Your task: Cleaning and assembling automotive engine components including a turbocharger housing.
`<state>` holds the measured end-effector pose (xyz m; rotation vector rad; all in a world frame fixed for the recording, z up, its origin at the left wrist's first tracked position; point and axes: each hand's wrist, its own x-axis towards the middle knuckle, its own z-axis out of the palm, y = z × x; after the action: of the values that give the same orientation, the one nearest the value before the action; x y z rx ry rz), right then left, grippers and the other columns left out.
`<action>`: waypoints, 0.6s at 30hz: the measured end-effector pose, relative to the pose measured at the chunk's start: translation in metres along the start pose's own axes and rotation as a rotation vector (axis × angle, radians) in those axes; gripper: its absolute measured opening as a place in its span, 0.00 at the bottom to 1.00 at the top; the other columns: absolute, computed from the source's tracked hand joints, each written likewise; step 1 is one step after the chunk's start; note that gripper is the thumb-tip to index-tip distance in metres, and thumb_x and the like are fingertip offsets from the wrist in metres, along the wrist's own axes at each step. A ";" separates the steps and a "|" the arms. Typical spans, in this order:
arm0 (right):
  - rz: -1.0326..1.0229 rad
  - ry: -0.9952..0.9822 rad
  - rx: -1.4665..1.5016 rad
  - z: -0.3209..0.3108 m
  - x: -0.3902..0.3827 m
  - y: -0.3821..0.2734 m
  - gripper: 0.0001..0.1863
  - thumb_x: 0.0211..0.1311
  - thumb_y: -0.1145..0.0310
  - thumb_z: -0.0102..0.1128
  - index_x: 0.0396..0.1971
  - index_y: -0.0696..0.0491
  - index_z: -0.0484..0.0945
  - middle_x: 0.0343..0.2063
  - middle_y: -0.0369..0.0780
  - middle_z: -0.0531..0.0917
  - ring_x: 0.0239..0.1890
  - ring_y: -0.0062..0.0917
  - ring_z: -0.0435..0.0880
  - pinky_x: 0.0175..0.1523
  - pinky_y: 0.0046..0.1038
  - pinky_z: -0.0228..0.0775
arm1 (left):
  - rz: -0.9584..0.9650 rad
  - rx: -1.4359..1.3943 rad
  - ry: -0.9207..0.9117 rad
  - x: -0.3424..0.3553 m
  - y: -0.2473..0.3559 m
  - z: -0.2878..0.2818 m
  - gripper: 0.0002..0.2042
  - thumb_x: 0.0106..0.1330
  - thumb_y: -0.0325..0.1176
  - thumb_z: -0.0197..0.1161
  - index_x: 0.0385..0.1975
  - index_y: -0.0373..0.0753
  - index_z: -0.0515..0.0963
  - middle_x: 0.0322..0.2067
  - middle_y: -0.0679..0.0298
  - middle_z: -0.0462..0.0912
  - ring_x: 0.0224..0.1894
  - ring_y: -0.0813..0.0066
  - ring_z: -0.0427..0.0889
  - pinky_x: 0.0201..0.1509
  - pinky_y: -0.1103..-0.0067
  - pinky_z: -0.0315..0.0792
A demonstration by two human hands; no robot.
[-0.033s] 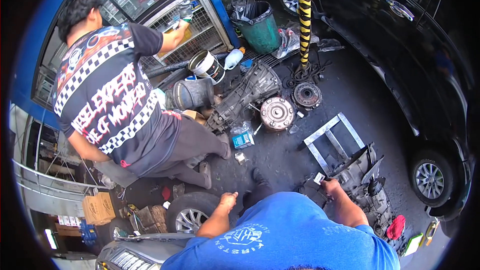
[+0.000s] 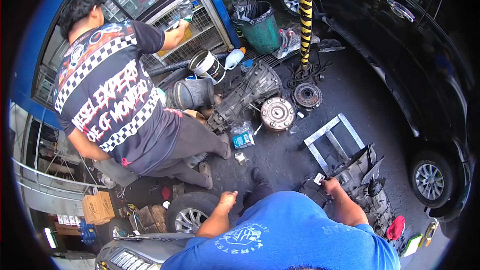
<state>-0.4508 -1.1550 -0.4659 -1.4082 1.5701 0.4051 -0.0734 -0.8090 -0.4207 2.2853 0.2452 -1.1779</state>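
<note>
My left hand (image 2: 228, 199) is closed in front of my blue shirt, above the tyre of a wheel (image 2: 189, 215). Whatever it may hold is hidden by the fingers. On the right, my right hand (image 2: 331, 186) is curled closed, with a small white piece (image 2: 319, 178) at its fingertips. I cannot make out what that piece is. Just past this hand lies a greasy, dismantled gearbox (image 2: 372, 190), and a bare metal frame (image 2: 334, 142) rests on the dark floor behind it.
A co-worker (image 2: 115, 90) stands at the left, one hand raised with a bottle (image 2: 186, 11). Farther back are a transmission case (image 2: 250, 92), a torque converter (image 2: 277, 113), a clutch assembly (image 2: 307, 95), a blue box (image 2: 243, 140), a green bin (image 2: 260, 32), a striped post (image 2: 304, 20) and a black car (image 2: 395, 55).
The co-worker's head and upper body have shifted very slightly to the right. My two hands have stayed in place.
</note>
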 end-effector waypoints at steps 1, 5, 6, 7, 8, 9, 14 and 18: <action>-0.014 -0.028 -0.067 -0.001 0.006 -0.004 0.30 0.64 0.49 0.67 0.54 0.59 0.82 0.44 0.52 0.87 0.48 0.39 0.88 0.53 0.37 0.80 | 0.011 -0.034 -0.002 0.001 0.003 -0.001 0.17 0.71 0.46 0.65 0.41 0.36 0.81 0.23 0.65 0.78 0.19 0.75 0.71 0.18 0.73 0.60; 0.003 -0.046 -0.020 0.000 0.020 -0.020 0.23 0.66 0.48 0.65 0.45 0.54 0.83 0.22 0.39 0.84 0.18 0.28 0.80 0.21 0.36 0.70 | -0.001 -0.038 -0.046 0.010 0.015 -0.018 0.15 0.72 0.47 0.63 0.47 0.43 0.79 0.33 0.69 0.80 0.31 0.76 0.77 0.29 0.76 0.65; -0.039 -0.010 -0.030 0.001 0.022 -0.025 0.23 0.66 0.48 0.65 0.45 0.54 0.83 0.22 0.39 0.84 0.18 0.29 0.80 0.22 0.36 0.71 | -0.010 -0.045 -0.047 0.012 0.016 -0.021 0.15 0.72 0.48 0.63 0.47 0.43 0.79 0.33 0.69 0.80 0.31 0.76 0.78 0.30 0.76 0.66; -0.084 0.025 -0.041 0.003 0.025 -0.031 0.23 0.65 0.48 0.65 0.46 0.54 0.83 0.22 0.39 0.84 0.18 0.29 0.81 0.22 0.36 0.72 | -0.019 -0.052 -0.047 0.014 0.017 -0.024 0.16 0.72 0.48 0.63 0.48 0.43 0.79 0.34 0.68 0.80 0.32 0.76 0.78 0.30 0.75 0.66; -0.130 0.059 -0.052 0.003 0.027 -0.037 0.24 0.65 0.48 0.66 0.46 0.54 0.82 0.23 0.40 0.84 0.19 0.29 0.81 0.23 0.36 0.72 | -0.027 -0.058 -0.047 0.016 0.017 -0.026 0.16 0.72 0.48 0.63 0.48 0.43 0.79 0.34 0.68 0.80 0.32 0.76 0.78 0.31 0.75 0.67; -0.136 0.067 -0.094 0.003 0.028 -0.042 0.25 0.65 0.48 0.66 0.49 0.54 0.82 0.26 0.41 0.86 0.22 0.30 0.84 0.25 0.37 0.75 | -0.009 -0.105 0.003 0.017 0.018 -0.027 0.16 0.71 0.45 0.65 0.41 0.36 0.81 0.27 0.65 0.79 0.23 0.75 0.76 0.18 0.77 0.61; -0.070 0.035 -0.032 0.004 0.018 -0.069 0.26 0.64 0.49 0.67 0.51 0.55 0.82 0.32 0.42 0.89 0.26 0.31 0.87 0.32 0.35 0.80 | -0.034 -0.139 -0.004 0.028 0.016 -0.029 0.16 0.71 0.46 0.64 0.43 0.37 0.80 0.29 0.66 0.79 0.25 0.75 0.76 0.18 0.77 0.62; -0.017 0.018 -0.087 0.007 -0.004 -0.097 0.31 0.64 0.47 0.67 0.49 0.63 0.82 0.40 0.53 0.88 0.42 0.41 0.90 0.45 0.38 0.82 | -0.082 -0.164 -0.035 0.041 0.011 -0.039 0.17 0.71 0.46 0.65 0.45 0.38 0.79 0.30 0.67 0.79 0.27 0.74 0.77 0.22 0.76 0.64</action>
<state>-0.3612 -1.1742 -0.4340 -1.4944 1.5703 0.4555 -0.0174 -0.8002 -0.4313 2.1277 0.4108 -1.1921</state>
